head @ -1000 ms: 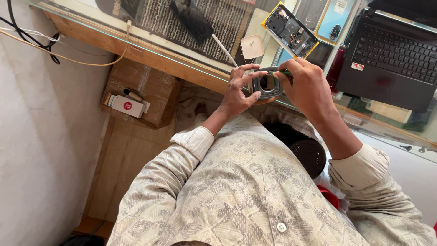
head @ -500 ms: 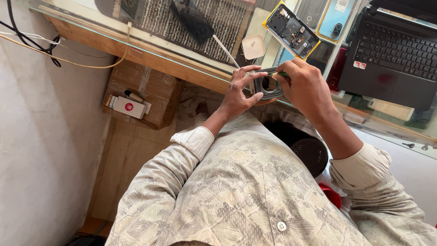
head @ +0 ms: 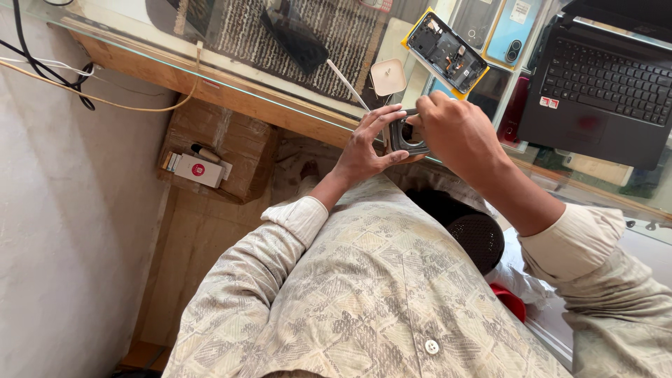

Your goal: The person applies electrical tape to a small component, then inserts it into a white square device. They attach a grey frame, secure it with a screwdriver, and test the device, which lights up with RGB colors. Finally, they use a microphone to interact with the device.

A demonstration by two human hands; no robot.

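My left hand [head: 367, 147] and my right hand [head: 458, 133] both grip a small dark grey frame-like phone part [head: 407, 134] at the near edge of the glass-topped counter [head: 231, 87]. The left fingers wrap its left side; the right hand covers its right side and hides most of it. Just beyond it a thin white stick-like tool [head: 348, 84] lies on the glass. An opened phone in a yellow case [head: 446, 52], its inner boards showing, lies further back.
A black laptop [head: 595, 84] sits at the right of the counter. A dark phone [head: 294, 38], a small beige square pad [head: 388, 75] and a patterned mat lie on the glass. Cables [head: 49, 70] hang at left. A cardboard box [head: 220, 147] with small packets sits below.
Both hands with the dark part have stayed at the counter edge; the part has turned slightly between the fingers, and the view has shifted a little.
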